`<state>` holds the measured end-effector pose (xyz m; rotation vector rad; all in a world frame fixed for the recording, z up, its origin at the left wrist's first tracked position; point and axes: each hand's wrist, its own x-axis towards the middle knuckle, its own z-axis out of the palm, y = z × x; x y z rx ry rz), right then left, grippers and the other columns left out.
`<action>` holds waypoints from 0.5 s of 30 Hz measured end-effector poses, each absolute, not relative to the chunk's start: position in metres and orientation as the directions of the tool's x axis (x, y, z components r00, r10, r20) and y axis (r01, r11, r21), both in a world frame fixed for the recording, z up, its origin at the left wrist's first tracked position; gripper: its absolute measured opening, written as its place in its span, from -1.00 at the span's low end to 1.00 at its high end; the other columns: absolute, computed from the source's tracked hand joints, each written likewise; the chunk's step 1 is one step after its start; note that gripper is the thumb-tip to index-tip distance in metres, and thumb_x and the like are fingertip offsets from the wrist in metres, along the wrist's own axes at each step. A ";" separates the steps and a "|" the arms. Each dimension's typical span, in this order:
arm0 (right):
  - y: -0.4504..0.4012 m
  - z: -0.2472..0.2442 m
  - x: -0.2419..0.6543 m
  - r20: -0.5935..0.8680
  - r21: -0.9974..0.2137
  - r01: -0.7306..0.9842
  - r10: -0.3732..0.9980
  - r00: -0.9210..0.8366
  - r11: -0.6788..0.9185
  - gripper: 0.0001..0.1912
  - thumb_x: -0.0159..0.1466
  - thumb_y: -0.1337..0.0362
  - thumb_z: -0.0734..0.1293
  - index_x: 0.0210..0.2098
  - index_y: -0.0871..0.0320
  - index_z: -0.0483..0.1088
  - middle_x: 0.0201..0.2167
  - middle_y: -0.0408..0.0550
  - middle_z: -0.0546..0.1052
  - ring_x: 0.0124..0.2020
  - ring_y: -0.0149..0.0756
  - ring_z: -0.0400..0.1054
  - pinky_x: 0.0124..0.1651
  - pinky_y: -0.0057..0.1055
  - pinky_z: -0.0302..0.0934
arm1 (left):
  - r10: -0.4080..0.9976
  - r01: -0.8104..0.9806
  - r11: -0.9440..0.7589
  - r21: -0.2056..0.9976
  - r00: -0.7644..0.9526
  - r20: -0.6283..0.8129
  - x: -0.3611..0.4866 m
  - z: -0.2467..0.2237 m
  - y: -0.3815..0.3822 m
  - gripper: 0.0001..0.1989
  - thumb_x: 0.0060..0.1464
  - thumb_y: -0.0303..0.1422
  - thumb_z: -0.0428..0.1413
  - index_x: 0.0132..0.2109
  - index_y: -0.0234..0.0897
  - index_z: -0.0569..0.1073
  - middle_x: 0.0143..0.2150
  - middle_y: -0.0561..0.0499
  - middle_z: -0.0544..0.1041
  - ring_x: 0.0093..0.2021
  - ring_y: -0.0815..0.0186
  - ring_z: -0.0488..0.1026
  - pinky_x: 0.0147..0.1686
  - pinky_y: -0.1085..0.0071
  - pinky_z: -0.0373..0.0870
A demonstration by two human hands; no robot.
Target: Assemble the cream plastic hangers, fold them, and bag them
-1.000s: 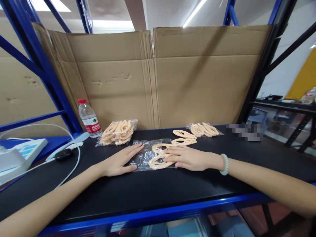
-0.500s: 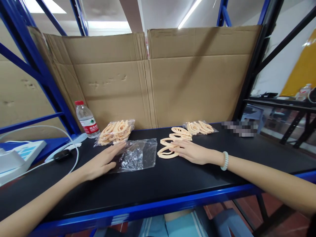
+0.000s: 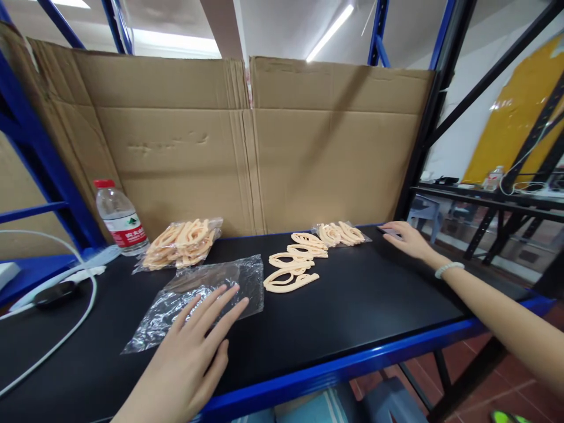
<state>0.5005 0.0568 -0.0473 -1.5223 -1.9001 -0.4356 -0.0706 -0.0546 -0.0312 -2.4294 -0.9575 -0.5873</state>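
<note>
My left hand (image 3: 194, 346), fingers spread, is over the near edge of a flat clear plastic bag (image 3: 207, 288) and holds nothing. My right hand (image 3: 406, 239) reaches to the back right of the black table, its fingers at a small dark flat object (image 3: 390, 232) partly hidden by them. Between the hands lie several cream oval openwork pieces (image 3: 291, 286) in a slanting row. Behind them sits a clear bag of similar pieces (image 3: 341, 234), and a fuller bag of them (image 3: 183, 242) lies at the back left.
A water bottle with a red cap (image 3: 121, 220) stands at the back left, near white cables (image 3: 90, 305) with a black block. Cardboard panels (image 3: 176, 153) close off the back. A blue rail (image 3: 343, 364) edges the table's front.
My right hand has left the cream pieces and moved right to the small dark object. My left hand has come nearer over the bag. The view has shifted, and the nearest pieces lie differently.
</note>
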 end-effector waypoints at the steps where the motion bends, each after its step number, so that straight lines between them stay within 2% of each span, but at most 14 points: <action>1: 0.055 -0.051 0.523 0.663 -0.173 0.967 0.748 -0.026 0.188 -0.48 0.23 -0.08 0.14 -0.09 0.17 0.43 -0.10 0.18 0.49 -0.02 0.05 0.34 0.09 0.01 0.19 | 0.516 0.718 -0.648 -0.253 0.658 0.547 -0.070 -0.033 -0.054 -0.35 0.12 -0.33 -0.04 0.35 0.02 0.02 0.34 0.04 0.15 0.28 0.02 0.16 0.20 -0.04 0.18; 4: 0.052 -0.064 0.572 0.602 -0.318 0.948 0.770 0.212 -0.013 -0.30 0.13 -0.19 0.18 0.08 0.17 0.32 -0.05 0.20 0.46 0.02 0.11 0.32 0.06 0.00 0.21 | 0.530 0.736 -0.647 -0.198 0.622 0.577 -0.071 -0.035 -0.052 -0.42 0.13 -0.32 -0.03 0.30 0.04 0.12 0.29 0.04 0.25 0.25 0.02 0.21 0.19 -0.04 0.21; 7: 0.053 -0.076 0.590 0.501 -0.405 0.911 0.816 0.288 -0.073 -0.18 0.10 -0.23 0.20 0.17 0.20 0.23 0.01 0.22 0.41 0.06 0.11 0.30 0.08 -0.03 0.21 | 0.542 0.719 -0.676 -0.159 0.632 0.554 -0.074 -0.036 -0.050 -0.47 0.14 -0.31 -0.02 0.26 0.05 0.20 0.24 0.06 0.32 0.22 0.05 0.25 0.18 0.02 0.24; 11: 0.057 -0.081 0.581 0.453 -0.339 0.934 0.851 0.266 -0.111 -0.17 0.11 -0.24 0.19 0.17 0.20 0.23 0.07 0.26 0.35 0.15 0.17 0.20 0.12 0.03 0.15 | 0.560 0.721 -0.679 -0.142 0.633 0.534 -0.073 -0.037 -0.051 -0.51 0.15 -0.30 -0.02 0.24 0.01 0.25 0.27 0.04 0.27 0.23 0.04 0.24 0.17 0.05 0.26; 15: 0.055 -0.075 0.562 0.487 -0.241 0.959 0.836 0.251 -0.148 -0.24 0.15 -0.20 0.15 0.17 0.18 0.25 0.08 0.28 0.33 0.13 0.22 0.20 0.06 0.12 0.17 | 0.585 0.732 -0.671 -0.120 0.622 0.521 -0.072 -0.038 -0.054 -0.54 0.17 -0.30 -0.03 0.22 -0.02 0.27 0.28 0.01 0.24 0.23 0.04 0.23 0.17 0.06 0.27</action>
